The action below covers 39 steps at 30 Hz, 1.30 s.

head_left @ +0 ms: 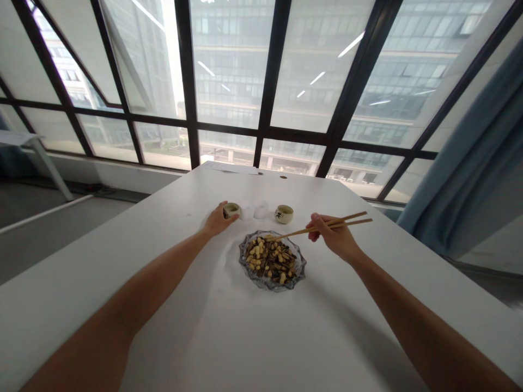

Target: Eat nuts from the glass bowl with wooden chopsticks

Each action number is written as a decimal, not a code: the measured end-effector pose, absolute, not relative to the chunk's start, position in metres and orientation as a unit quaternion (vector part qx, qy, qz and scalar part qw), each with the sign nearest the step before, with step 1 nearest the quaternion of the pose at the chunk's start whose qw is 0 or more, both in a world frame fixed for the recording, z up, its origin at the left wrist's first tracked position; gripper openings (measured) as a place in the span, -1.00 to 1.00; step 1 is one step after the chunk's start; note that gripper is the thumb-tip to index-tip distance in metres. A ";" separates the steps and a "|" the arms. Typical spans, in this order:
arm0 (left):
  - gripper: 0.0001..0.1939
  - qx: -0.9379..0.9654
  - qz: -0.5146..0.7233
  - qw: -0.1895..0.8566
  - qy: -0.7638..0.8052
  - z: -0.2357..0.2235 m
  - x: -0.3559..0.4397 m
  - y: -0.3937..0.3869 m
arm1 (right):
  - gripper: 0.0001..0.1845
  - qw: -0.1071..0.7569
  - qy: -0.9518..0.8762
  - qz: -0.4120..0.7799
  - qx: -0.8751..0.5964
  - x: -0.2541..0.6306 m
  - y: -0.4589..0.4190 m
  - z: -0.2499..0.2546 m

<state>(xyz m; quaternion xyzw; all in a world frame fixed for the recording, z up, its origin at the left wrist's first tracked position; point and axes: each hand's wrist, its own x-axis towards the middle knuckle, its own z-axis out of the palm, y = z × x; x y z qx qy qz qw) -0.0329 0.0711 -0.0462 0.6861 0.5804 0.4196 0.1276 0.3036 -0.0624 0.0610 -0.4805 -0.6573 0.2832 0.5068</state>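
Observation:
A scalloped glass plate (301, 268) lies on the white table (229, 326), filled with pale nuts and dark seeds. My right hand (333, 237) grips a pair of wooden chopsticks (327, 226), whose tips reach the plate's far edge. My left hand (217, 220) is wrapped around a small beige cup (231, 209) left of the plate. A second small cup (284, 214) with a dark mark stands behind the plate. Two white cups (254, 210) sit between them.
A sheet of paper (235, 168) and a small dark object (283, 177) lie at the table's far edge. Large black-framed windows fill the background. A blue curtain (478, 163) hangs at the right. Another table's edge (24, 139) shows far left.

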 end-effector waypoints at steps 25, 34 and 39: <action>-0.21 0.693 0.387 0.128 0.595 -0.045 -0.032 0.069 | -0.32 0.488 -0.675 0.300 -0.465 0.288 -0.077 0.065; -0.18 0.697 0.384 0.131 0.592 -0.046 -0.033 0.070 | -0.36 0.379 -0.734 0.340 -0.450 0.294 -0.088 0.079; -0.20 0.694 0.387 0.129 0.593 -0.046 -0.033 0.070 | -0.46 0.331 -0.763 0.335 -0.443 0.293 -0.091 0.078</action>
